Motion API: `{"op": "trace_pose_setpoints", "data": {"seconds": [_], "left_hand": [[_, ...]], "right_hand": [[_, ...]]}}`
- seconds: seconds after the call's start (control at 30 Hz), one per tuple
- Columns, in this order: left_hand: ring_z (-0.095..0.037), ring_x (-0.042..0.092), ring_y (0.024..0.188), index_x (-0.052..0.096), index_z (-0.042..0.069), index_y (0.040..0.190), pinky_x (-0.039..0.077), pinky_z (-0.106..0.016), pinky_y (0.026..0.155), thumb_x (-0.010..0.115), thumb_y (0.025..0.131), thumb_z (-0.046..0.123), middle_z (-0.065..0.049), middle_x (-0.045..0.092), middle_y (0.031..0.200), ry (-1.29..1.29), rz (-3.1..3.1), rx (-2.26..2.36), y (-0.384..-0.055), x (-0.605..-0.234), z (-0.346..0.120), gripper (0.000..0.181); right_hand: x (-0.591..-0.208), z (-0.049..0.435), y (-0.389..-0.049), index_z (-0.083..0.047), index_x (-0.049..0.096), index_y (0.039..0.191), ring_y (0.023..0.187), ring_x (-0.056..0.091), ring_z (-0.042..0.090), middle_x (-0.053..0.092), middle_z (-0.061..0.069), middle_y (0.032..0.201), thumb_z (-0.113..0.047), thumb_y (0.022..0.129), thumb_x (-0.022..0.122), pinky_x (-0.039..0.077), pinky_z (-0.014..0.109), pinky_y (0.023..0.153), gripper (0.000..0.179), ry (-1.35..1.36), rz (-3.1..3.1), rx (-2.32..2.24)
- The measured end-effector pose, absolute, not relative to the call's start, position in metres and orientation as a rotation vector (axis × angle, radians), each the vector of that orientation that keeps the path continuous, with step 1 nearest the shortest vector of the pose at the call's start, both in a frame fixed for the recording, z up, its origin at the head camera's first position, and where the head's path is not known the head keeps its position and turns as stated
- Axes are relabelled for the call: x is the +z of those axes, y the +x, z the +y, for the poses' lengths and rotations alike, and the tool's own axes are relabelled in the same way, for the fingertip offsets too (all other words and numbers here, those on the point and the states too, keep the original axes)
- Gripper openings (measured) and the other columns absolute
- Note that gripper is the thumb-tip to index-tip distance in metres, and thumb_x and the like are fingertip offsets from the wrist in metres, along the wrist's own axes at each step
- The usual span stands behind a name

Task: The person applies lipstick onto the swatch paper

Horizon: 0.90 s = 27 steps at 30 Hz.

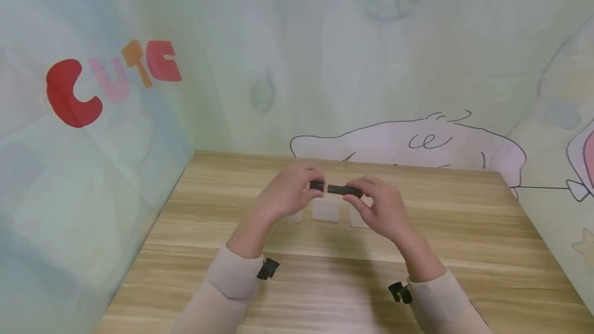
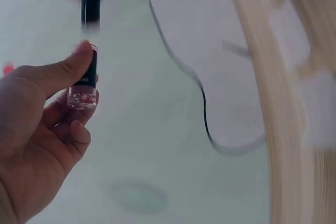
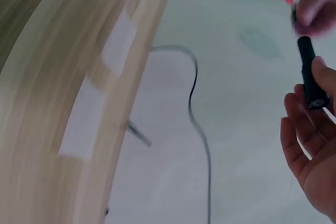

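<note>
Tube (image 1: 342,189) in right hand (image 1: 386,206), long axis sideways, narrow end leftward

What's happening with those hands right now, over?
Left hand: pinching clear-ended black piece. Right hand: holding black tube. Ends facing, slightly apart; gap looks unobstructed.

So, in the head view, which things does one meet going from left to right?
Red letter C, pink U, orange T, reddish E, left grip, short black piece, longer black tube, right grip.
</note>
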<state>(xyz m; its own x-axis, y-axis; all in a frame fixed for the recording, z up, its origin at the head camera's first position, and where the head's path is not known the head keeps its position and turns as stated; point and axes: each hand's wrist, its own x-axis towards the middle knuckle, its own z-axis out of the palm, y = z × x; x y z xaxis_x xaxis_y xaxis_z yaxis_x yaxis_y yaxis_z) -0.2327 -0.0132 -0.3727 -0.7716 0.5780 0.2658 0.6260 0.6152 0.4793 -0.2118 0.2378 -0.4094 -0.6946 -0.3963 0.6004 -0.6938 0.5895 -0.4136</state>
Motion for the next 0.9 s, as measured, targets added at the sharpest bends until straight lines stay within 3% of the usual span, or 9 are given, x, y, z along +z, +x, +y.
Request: {"op": "trace_pose_setpoints", "data": {"seconds": [0.17, 0.63, 0.9], "left_hand": [[-0.023, 0.066, 0.098, 0.075, 0.005, 0.109, 0.054, -0.042, 0.089, 0.079, 0.088, 0.014, -0.006, 0.07, 0.106, -0.764, -2.72, -0.956, -0.238, -0.38, -0.051, 0.023], [-0.02, 0.066, 0.094, 0.076, 0.006, 0.103, 0.054, -0.041, 0.086, 0.082, 0.085, 0.011, -0.004, 0.071, 0.101, -0.797, -2.577, -1.029, -0.235, -0.388, -0.054, 0.02], [-0.017, 0.06, 0.086, 0.077, 0.007, 0.101, 0.052, -0.039, 0.076, 0.084, 0.083, 0.01, -0.001, 0.07, 0.098, -0.789, -2.505, -1.148, -0.234, -0.391, -0.056, 0.019]], "right_hand": [[-0.415, 0.263, -0.21, -0.001, 0.075, 0.101, 0.076, 0.066, 0.017, 0.074, 0.007, 0.091, 0.001, 0.081, 0.082, 0.058, 0.039, 0.064, 0.021, 0.696, -2.345, 0.93], [-0.412, 0.263, -0.209, 0.003, 0.073, 0.103, 0.076, 0.068, 0.019, 0.074, 0.011, 0.094, 0.003, 0.08, 0.083, 0.059, 0.036, 0.064, 0.025, 0.653, -2.298, 1.012], [-0.412, 0.262, -0.212, 0.003, 0.073, 0.104, 0.075, 0.069, 0.02, 0.074, 0.01, 0.095, 0.004, 0.081, 0.081, 0.06, 0.037, 0.061, 0.025, 0.683, -2.253, 1.02]]}}
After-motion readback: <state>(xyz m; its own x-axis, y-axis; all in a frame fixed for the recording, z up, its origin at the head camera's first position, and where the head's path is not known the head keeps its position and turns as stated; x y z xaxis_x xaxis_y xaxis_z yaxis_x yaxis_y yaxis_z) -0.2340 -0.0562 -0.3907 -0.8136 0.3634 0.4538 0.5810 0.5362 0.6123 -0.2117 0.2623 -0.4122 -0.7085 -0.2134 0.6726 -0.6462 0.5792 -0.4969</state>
